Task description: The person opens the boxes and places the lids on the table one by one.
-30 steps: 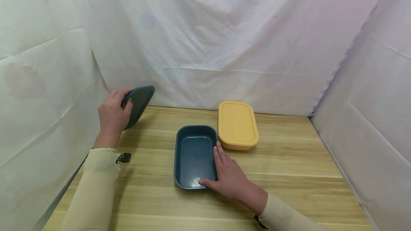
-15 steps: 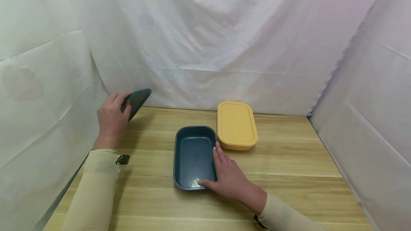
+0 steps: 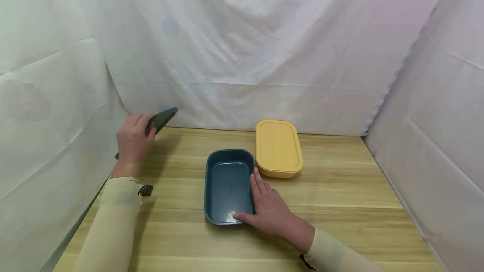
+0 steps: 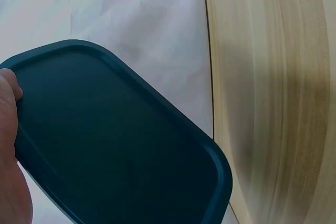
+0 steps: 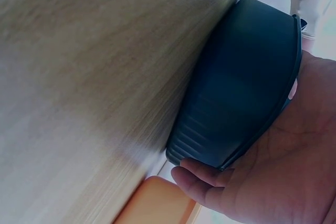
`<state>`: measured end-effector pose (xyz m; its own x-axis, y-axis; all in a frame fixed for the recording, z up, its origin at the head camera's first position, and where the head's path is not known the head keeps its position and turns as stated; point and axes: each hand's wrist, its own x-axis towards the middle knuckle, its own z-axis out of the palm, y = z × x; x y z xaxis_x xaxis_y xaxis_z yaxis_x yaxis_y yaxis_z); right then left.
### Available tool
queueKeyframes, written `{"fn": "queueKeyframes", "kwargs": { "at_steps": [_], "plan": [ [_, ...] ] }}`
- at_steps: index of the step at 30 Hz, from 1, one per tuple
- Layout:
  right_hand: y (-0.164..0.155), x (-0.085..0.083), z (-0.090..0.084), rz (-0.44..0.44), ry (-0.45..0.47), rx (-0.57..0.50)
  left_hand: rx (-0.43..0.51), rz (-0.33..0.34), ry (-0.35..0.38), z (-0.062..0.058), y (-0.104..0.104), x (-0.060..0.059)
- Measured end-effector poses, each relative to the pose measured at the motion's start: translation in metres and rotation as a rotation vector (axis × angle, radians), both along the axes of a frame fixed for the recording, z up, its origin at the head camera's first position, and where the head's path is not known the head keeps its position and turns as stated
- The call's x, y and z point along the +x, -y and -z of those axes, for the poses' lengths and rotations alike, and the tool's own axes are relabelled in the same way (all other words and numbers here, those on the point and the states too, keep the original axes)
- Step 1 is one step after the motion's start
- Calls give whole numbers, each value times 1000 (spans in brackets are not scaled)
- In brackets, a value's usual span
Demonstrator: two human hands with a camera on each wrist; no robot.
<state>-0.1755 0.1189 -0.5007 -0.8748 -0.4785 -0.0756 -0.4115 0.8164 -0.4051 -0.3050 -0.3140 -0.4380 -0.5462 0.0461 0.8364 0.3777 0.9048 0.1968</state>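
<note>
My left fingers (image 3: 145, 119) pinch lid (image 4: 115, 129), left of blue box (image 3: 231, 188); right fingers (image 3: 261, 181), together, thumb (image 3: 245, 217) apart, touch its right side. Slack pinch could drop lid.

"What do we see changed?"
"The dark teal, rounded-rectangular plastic lid (image 3: 164, 118) has tipped more edge-on to our head view, its far corner slightly lower, its other end now showing beyond the left hand (image 3: 134, 138)."

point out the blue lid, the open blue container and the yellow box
Blue lid (image 4: 113, 132), left wrist view: middle of its broad face
Blue container (image 3: 230, 188), head view: bare inside floor
Yellow box (image 3: 279, 146), head view: its top
</note>
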Motion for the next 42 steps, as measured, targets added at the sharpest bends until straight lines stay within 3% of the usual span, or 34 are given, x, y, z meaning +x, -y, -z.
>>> {"fn": "queueKeyframes", "kwargs": {
  "at_steps": [17,27,42],
  "plan": [
    [0,1,1,-4,-7,-1,2,9,17,13,1,-3],
    [1,1,2,-1,1,9,14,36,-19,20,0,-6],
    [0,-1,1,-2,-10,19,9,38,12,22,-4,-6]
  ]
}}
